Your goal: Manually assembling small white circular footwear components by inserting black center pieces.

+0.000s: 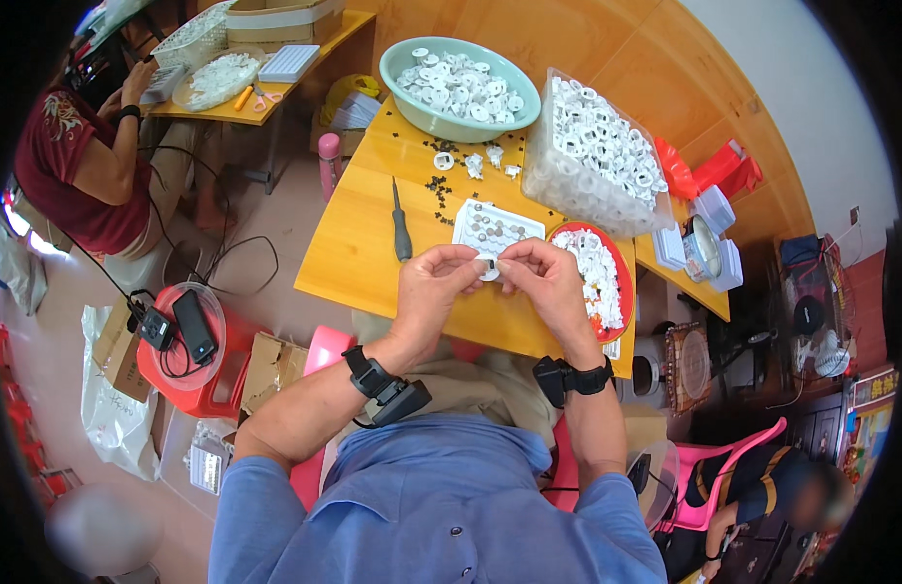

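Note:
Both my hands are together over the wooden table (344,258), pinching one small white round plastic part (490,273) with a dark spot on it. My left hand (433,284) grips it between thumb and fingertips from the left. From the right, my right hand (542,280) pinches it the same way. Just beyond my fingers lies a white tray (463,220) with rows of round greyish pieces. A red dish (627,282) heaped with small white parts stands beside my right hand. To the left rests a screwdriver (401,226) with a dark handle.
Small black pieces (439,190) are scattered on the table. Behind them stand a pale green basin (451,125) and a clear bin (582,206), both full of white parts. A red stool (227,362) with devices is at left. Another person (95,180) sits at the far-left table.

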Demonstrator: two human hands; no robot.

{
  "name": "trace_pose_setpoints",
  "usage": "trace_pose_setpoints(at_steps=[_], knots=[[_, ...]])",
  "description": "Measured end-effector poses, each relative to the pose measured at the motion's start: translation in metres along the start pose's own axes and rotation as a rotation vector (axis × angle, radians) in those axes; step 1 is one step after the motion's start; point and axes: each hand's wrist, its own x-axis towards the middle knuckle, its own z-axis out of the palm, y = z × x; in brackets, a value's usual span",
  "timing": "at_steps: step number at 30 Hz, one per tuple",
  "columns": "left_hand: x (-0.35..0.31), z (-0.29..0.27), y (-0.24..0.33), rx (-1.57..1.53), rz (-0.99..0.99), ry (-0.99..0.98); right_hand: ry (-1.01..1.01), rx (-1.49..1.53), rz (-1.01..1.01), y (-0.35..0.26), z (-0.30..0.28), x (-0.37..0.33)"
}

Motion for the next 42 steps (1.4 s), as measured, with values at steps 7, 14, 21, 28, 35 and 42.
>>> trace_pose_setpoints(at_steps=[7, 14, 21, 28, 35, 42], knots=[[0.002, -0.004, -0.009, -0.051, 0.029, -0.082, 0.075, 0.119, 0.092, -0.003, 0.0, -0.005], [0.0, -0.003, -0.01, -0.258, -0.079, -0.219, 0.055, 0.189, 0.084, 0.001, -0.007, -0.009], [-0.001, -0.002, -0.012, -0.235, -0.153, -0.294, -0.105, -0.144, -0.095, -0.006, -0.017, -0.01], [-0.005, 0.0, -0.009, -0.212, -0.329, -0.374, -0.172, -0.256, -0.059, -0.016, -0.023, -0.015], [-0.005, 0.0, -0.009, -0.259, -0.445, -0.459, -0.149, -0.066, 0.063, -0.015, -0.027, -0.017], [-0.008, 0.003, -0.02, -0.269, -0.421, -0.413, 0.384, -0.825, -0.044, 0.019, -0.053, 0.0]])
